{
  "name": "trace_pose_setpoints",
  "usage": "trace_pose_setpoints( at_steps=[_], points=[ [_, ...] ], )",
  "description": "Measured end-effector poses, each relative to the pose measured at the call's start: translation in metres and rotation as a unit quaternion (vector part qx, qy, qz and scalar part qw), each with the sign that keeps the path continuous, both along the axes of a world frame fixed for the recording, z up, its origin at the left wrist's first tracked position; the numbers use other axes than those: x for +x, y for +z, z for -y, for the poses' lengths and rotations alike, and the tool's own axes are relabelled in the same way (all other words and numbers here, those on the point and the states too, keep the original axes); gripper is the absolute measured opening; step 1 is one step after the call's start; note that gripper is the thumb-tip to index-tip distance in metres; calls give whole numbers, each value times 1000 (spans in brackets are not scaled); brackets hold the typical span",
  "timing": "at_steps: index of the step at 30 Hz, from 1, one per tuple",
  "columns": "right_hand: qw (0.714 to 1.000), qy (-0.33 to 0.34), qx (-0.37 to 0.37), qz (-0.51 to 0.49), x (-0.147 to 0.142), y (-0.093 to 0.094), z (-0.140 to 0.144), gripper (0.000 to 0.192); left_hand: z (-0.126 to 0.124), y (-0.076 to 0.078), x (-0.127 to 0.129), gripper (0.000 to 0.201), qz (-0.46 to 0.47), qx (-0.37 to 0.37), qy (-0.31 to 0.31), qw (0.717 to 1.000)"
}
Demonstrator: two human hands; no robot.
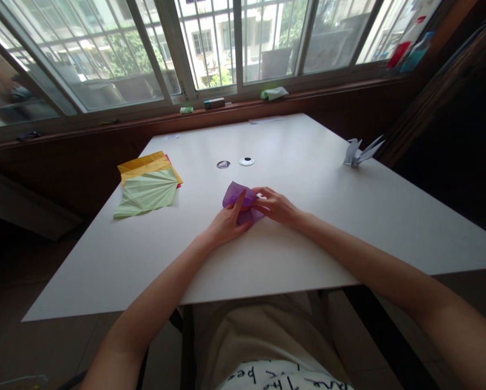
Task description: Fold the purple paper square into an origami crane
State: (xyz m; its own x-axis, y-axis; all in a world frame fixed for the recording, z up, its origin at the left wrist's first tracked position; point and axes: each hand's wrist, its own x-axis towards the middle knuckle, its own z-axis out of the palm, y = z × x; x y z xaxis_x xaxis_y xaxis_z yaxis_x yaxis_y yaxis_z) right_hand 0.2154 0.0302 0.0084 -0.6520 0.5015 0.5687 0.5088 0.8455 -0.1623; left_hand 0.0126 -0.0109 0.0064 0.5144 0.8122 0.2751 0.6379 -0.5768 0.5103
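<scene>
A folded piece of purple paper [237, 196] lies on the white table [316, 227] just ahead of me. My left hand [226, 223] presses on its near left side, forefinger stretched up over the paper. My right hand [276, 206] pinches the paper's right edge with its fingertips. Both hands touch the paper and meet over it.
A stack of creased sheets, pale green on top [148, 190] with yellow [145, 162] and pink beneath, lies at the left. A white folded paper crane [360, 152] stands near the right edge. Two round cable holes [246, 161] sit mid-table. Small items rest on the window sill [273, 93].
</scene>
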Motion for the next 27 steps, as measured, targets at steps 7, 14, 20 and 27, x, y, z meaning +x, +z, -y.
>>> trace_pose_setpoints(
  at_steps=[7,14,20,27],
  points=[
    [1000,-3,21,16,0,-2,-1,16,-1,2,0,83,-1,-20,-10,1000],
    [1000,4,26,7,0,-3,-2,15,0,2,1,85,-10,-3,7,1000],
    [1000,7,27,0,0,-3,-2,17,0,2,0,85,-9,-5,1,1000],
    [1000,12,23,-9,0,-4,-2,16,-2,-2,-1,86,-8,-2,-2,1000]
  ],
)
